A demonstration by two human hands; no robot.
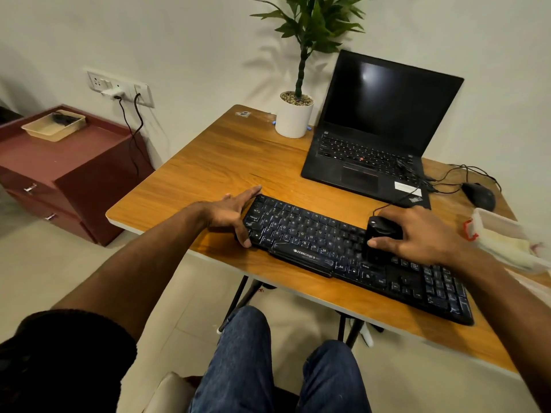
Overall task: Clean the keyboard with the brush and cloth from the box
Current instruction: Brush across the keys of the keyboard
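The keyboard (357, 254) lies on the surface (226, 156), long axis running from near-left to far-right. The brush (380, 236) stands on its middle keys — held in the right hand (417, 234) grip. The left hand (229, 213), fingers spread, steadies the keyboard's left end.

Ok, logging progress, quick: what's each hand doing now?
Left hand: open, fingers and thumb bracing the keyboard end.
Right hand: grips the black brush on the keys.
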